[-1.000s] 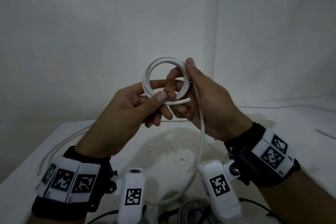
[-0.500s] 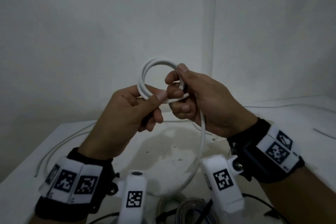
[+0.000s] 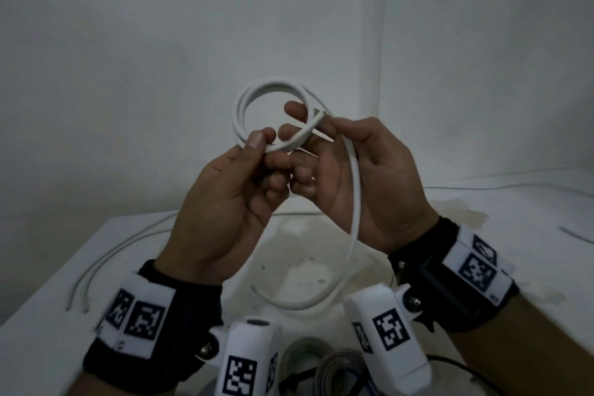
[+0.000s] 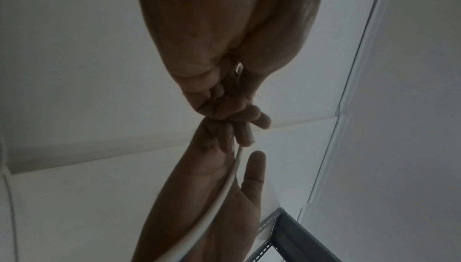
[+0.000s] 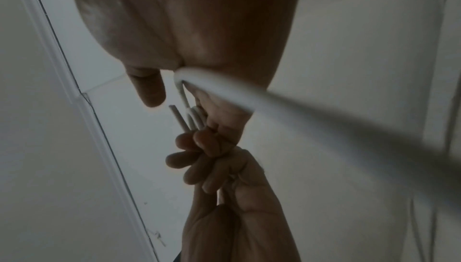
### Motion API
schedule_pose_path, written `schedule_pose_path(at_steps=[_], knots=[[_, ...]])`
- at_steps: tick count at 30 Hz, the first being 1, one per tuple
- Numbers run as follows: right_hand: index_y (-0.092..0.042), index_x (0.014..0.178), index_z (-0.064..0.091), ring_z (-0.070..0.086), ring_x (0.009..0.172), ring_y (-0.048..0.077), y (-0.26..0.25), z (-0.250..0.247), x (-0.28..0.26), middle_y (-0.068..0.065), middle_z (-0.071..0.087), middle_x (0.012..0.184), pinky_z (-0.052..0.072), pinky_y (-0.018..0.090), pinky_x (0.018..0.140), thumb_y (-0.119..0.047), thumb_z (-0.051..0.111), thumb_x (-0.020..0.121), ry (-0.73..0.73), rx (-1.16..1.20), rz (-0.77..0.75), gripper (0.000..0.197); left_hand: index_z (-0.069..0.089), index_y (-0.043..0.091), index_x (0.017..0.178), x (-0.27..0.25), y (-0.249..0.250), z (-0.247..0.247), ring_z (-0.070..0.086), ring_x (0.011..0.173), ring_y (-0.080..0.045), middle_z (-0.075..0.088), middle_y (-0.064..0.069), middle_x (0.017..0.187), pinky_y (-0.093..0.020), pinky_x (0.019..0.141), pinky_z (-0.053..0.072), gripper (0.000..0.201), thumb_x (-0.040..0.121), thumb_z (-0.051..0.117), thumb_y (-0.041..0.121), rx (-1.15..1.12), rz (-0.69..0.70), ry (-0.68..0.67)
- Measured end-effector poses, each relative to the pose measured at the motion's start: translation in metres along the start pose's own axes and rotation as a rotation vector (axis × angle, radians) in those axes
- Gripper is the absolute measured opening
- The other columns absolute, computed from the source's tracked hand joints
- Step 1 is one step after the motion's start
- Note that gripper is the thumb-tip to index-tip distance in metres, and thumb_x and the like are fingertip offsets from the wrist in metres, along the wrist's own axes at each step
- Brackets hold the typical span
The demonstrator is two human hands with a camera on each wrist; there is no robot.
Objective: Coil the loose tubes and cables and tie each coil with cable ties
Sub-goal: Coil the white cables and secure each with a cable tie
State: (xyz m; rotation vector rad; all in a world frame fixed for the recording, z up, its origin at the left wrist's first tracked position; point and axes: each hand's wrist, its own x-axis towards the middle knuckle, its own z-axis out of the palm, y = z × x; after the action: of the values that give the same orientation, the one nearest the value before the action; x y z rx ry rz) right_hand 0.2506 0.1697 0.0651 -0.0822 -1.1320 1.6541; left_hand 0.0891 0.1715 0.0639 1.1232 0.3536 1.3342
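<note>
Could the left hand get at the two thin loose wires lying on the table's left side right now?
Probably not yet: the left hand pinches the white tube coil in the air. The thin wires lie unobstructed on the table, so it must let go first.

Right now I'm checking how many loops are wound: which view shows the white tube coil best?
The head view: the white tube coil faces the camera as an open ring, held by the left hand and right hand. The right wrist view shows it edge-on; the left wrist view shows only the trailing tail, fingers hiding the coil.
</note>
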Motion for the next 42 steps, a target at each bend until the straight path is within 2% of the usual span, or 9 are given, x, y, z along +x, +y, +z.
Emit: schedule_pose_path(at_steps=[5,11,15,18,22,26,34,38,42], knots=[[-0.003,0.123,0.059,0.056,0.066,0.014,0.003,-0.004,0.003,0.007,0.068,0.099,0.044,0.032,0.077,-0.017,0.043,0.107,0.11,-0.169,-0.101,0.027,0.066,0.012,0.092,-0.003,0.0,0.003,0.057,0.059,-0.012,0.065,-0.004,0.068,-0.019,0.056,0.048,0.02,0.095,0.05,0.024,0.135,0.031,-0.029],[-0.004,0.115,0.06,0.042,0.057,0.013,-0.006,-0.005,0.0,0.003,0.061,0.085,0.034,0.024,0.057,-0.017,0.04,0.11,0.209,-0.454,-0.038,0.025,0.073,0.022,0.101,-0.002,0.023,-0.019,0.044,0.056,-0.014,0.056,-0.004,0.069,-0.024,0.05,0.031,0.033,0.097,0.048,0.043,0.642,-0.051,-0.068],[0.004,0.111,0.062,0.039,0.058,0.012,-0.013,-0.004,-0.005,0.013,0.055,0.085,0.034,0.022,0.054,-0.017,0.042,0.111,0.132,-0.894,0.076,0.03,0.074,0.02,0.11,0.002,0.03,-0.033,0.057,0.079,-0.022,0.067,-0.011,0.095,-0.037,0.072,0.048,0.043,0.098,0.044,0.048,0.745,0.021,-0.074],[0.008,0.105,0.059,0.039,0.06,0.013,-0.01,-0.003,-0.008,0.014,0.05,0.08,0.034,0.027,0.056,-0.018,0.044,0.11,0.048,-1.064,0.155,0.03,0.073,0.016,0.113,0.0,0.026,-0.029,0.065,0.075,-0.025,0.067,-0.011,0.085,-0.031,0.069,0.056,0.036,0.104,0.045,0.036,0.69,-0.003,-0.107],[-0.003,0.127,0.06,0.035,0.058,0.013,-0.008,0.0,-0.008,0.003,0.058,0.081,0.029,0.025,0.054,-0.018,0.045,0.109,0.067,-0.856,0.159,0.028,0.071,0.008,0.112,0.001,0.02,-0.024,0.039,0.055,-0.017,0.042,-0.004,0.067,-0.024,0.051,0.038,0.034,0.1,0.046,0.026,0.588,0.049,-0.084],[-0.005,0.125,0.061,0.032,0.057,0.015,-0.007,0.001,-0.007,0.006,0.061,0.087,0.028,0.026,0.053,-0.027,0.042,0.109,0.08,-0.754,0.083,0.033,0.071,0.002,0.103,0.004,0.009,-0.013,0.016,0.056,-0.016,0.027,0.003,0.059,-0.026,0.048,0.019,0.03,0.098,0.052,0.025,0.441,0.179,0.06],[-0.011,0.129,0.065,0.046,0.065,0.009,0.007,0.003,-0.003,0.0,0.052,0.068,0.039,0.02,0.064,-0.024,0.04,0.11,0.183,-1.03,-0.212,0.034,0.063,0.007,0.104,0.002,0.007,-0.005,0.029,0.049,-0.011,0.03,0.001,0.061,-0.023,0.047,0.034,0.023,0.103,0.045,0.02,0.247,0.126,0.06],[-0.008,0.12,0.067,0.044,0.06,0.013,0.005,0.002,-0.002,-0.001,0.048,0.063,0.041,0.036,0.068,-0.024,0.05,0.107,0.198,-0.962,-0.159,0.026,0.061,-0.001,0.115,0.0,0.019,-0.01,0.037,0.048,-0.016,0.035,-0.004,0.063,-0.03,0.051,0.045,0.03,0.099,0.047,0.02,0.315,-0.032,-0.12],[-0.006,0.116,0.062,0.048,0.052,0.013,0.004,0.004,-0.003,-0.003,0.049,0.055,0.048,0.044,0.068,-0.027,0.055,0.105,0.204,-0.913,-0.071,0.024,0.063,0.001,0.118,-0.005,0.013,-0.008,0.04,0.052,-0.014,0.042,-0.004,0.064,-0.029,0.053,0.046,0.031,0.098,0.056,0.024,0.549,0.06,-0.195]])
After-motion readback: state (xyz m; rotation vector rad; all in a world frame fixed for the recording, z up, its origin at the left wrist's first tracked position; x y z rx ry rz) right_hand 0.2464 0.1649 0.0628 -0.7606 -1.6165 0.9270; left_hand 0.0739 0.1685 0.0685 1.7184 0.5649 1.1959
